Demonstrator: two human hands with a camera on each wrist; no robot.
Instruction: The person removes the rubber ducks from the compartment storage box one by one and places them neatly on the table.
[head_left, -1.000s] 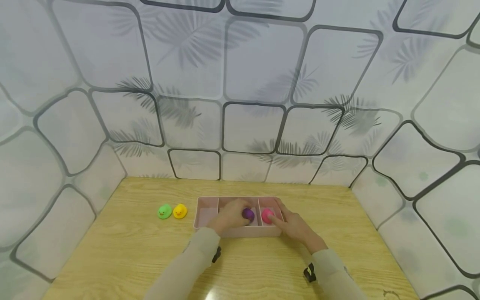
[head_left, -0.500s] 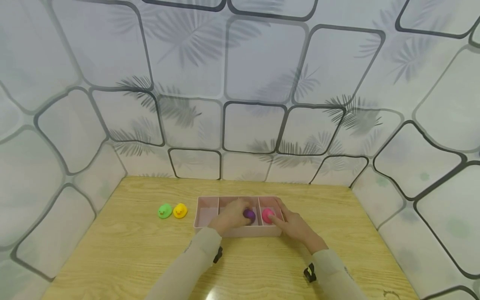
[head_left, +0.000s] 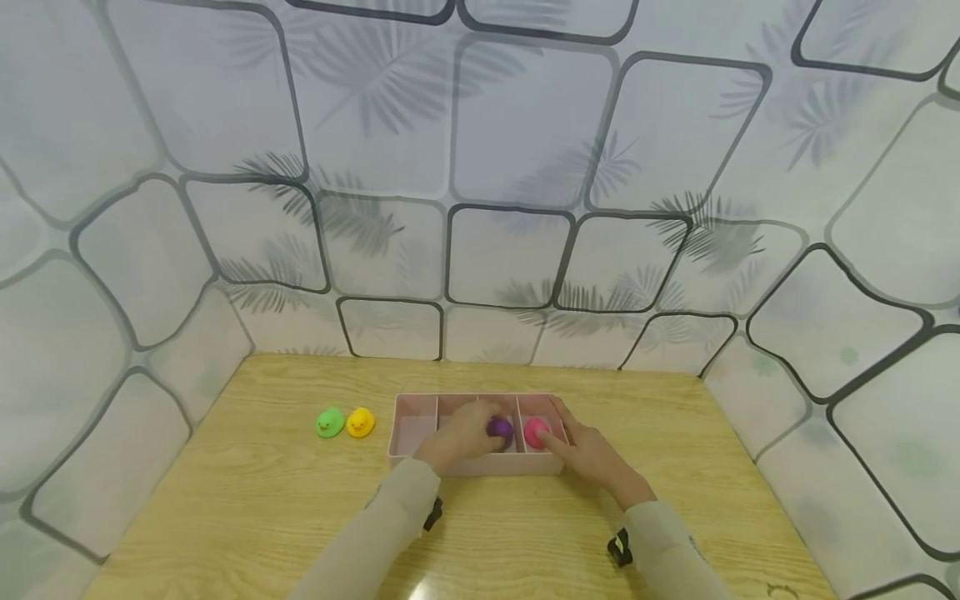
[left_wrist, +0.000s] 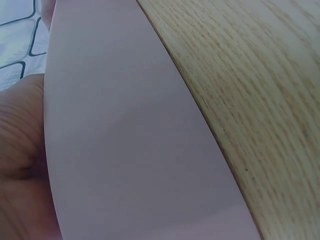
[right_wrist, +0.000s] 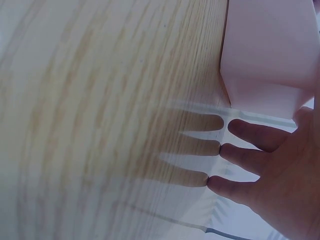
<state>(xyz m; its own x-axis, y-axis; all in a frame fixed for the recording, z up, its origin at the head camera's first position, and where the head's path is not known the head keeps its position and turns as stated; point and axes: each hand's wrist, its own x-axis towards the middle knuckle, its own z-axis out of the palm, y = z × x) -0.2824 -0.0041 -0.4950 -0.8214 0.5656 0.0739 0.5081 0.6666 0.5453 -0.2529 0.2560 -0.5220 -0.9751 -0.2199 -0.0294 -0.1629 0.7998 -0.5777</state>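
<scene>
A long pink divided box (head_left: 413, 435) lies on the table in the head view, its front wall (left_wrist: 125, 120) filling much of the left wrist view. My left hand (head_left: 461, 433) reaches over that wall and holds a purple ball (head_left: 500, 431) between thumb and fingers, low in the compartment beside the rightmost one. In the rightmost compartment sits a pink ball (head_left: 535, 432). My right hand (head_left: 592, 454) holds the box's right end, thumb inside overlapping the pink ball, index finger along the end wall. Its other fingers (right_wrist: 250, 157) are straight and spread outside the box.
A green toy duck (head_left: 329, 422) and a yellow toy duck (head_left: 360, 422) stand side by side on the wooden table (head_left: 247, 492), left of the box. Behind the table rises a patterned backdrop (head_left: 510, 258), which also closes both sides.
The purple ball and the fingers of my left hand have shifted very slightly to the right. My right hand, the box and the ducks stay put.
</scene>
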